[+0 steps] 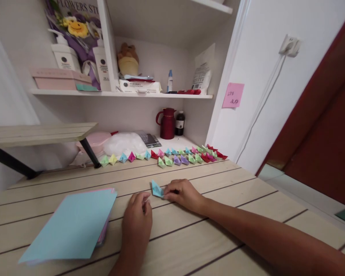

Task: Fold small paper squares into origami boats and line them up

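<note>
A small light-blue folded paper boat (157, 189) is at the middle of the table, its left point tilted upward. My right hand (182, 193) pinches the boat's right end between thumb and fingers, and the fingertips partly cover that end. Just left of the boat and apart from it, my left hand (138, 209) rests with fingers curled in, and I see nothing in them. Farther left lies a stack of coloured paper (71, 222), with a light-blue sheet on top and pink edges showing beneath.
Several finished paper boats (176, 160) in many colours stand in rows along the table's back. A small raised wooden shelf (43, 134) with black legs (89, 153) is at the back left. Behind the boats are a clear plastic bag (125, 143) and a dark red jug (168, 124).
</note>
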Demonstrator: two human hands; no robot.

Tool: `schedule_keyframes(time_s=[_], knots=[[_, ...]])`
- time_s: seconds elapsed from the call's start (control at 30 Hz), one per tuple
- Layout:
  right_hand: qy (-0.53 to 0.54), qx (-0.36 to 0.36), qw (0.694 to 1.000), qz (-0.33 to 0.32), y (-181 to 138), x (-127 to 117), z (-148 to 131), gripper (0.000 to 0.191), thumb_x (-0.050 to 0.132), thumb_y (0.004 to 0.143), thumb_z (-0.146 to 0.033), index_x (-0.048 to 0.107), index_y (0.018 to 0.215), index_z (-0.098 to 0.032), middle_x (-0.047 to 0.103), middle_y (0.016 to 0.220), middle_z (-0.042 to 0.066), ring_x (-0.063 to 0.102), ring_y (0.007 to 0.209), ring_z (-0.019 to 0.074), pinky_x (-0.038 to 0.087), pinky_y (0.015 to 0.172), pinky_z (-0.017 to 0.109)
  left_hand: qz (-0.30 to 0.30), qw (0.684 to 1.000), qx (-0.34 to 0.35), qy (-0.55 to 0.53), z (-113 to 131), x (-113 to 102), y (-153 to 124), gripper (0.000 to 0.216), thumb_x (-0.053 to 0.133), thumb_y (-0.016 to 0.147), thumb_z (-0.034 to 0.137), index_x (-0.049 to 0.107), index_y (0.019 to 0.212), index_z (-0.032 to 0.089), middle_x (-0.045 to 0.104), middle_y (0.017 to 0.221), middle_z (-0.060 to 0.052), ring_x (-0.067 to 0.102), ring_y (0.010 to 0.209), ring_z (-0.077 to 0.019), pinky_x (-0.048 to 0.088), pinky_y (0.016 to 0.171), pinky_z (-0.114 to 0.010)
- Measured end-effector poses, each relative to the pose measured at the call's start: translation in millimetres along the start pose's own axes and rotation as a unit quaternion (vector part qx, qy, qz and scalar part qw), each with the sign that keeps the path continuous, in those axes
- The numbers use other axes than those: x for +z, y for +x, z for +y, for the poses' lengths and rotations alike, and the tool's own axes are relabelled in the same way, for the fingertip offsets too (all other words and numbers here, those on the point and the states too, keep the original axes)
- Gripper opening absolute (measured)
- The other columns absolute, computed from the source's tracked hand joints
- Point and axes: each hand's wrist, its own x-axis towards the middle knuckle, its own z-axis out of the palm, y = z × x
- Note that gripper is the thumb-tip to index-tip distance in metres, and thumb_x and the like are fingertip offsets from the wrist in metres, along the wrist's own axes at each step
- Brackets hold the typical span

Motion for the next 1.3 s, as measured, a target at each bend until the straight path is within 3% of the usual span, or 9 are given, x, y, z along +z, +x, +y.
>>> schedule_keyframes(time_s=[0.23,0.47,0.97,1.3], knots=[[-0.098,0.076,0.991,0.043,50,20,4,0.012,0.065,0.085,-0.032,0.075,0.088,-0.025,0.075,0.086,0.0,0.066,0.081,0.0159,0.042,0.071,0.023,-0.008,1.0,-0.02,-0.01,-3,-2,1,0.018,0.046,0.081,0.018,0.064,0.082,0.021,0.073,0.087,-0.005,0.068,0.082,-0.0219,0.053,0.072,-0.034],[-0.17,0.146,0.971,0.081,79,22,17,0.017,0.061,0.087,-0.037,0.074,0.091,-0.028,0.076,0.086,0.001,0.066,0.083,0.0191,0.039,0.066,0.025,-0.037,0.999,-0.001,-0.006,-5,1,0,0.02,0.047,0.081,0.015,0.065,0.081,0.022,0.074,0.085,-0.003,0.069,0.082,-0.0208,0.052,0.069,-0.032],[-0.2,0.177,0.959,0.09,93,25,42,0.02,0.058,0.088,-0.039,0.074,0.095,-0.029,0.076,0.091,0.002,0.066,0.087,0.0202,0.041,0.069,0.026,-0.086,0.993,-0.001,0.08,6,1,-2,0.023,0.048,0.081,0.009,0.066,0.084,0.023,0.073,0.087,-0.002,0.067,0.088,-0.0224,0.041,0.082,-0.039],[-0.186,0.175,0.962,0.1,94,26,44,0.019,0.06,0.087,-0.039,0.073,0.095,-0.028,0.075,0.088,0.001,0.066,0.084,0.0203,0.041,0.068,0.026,-0.088,0.99,0.021,0.112,6,3,-3,0.022,0.048,0.083,0.01,0.066,0.082,0.024,0.071,0.083,-0.001,0.065,0.085,-0.0213,0.038,0.077,-0.035]])
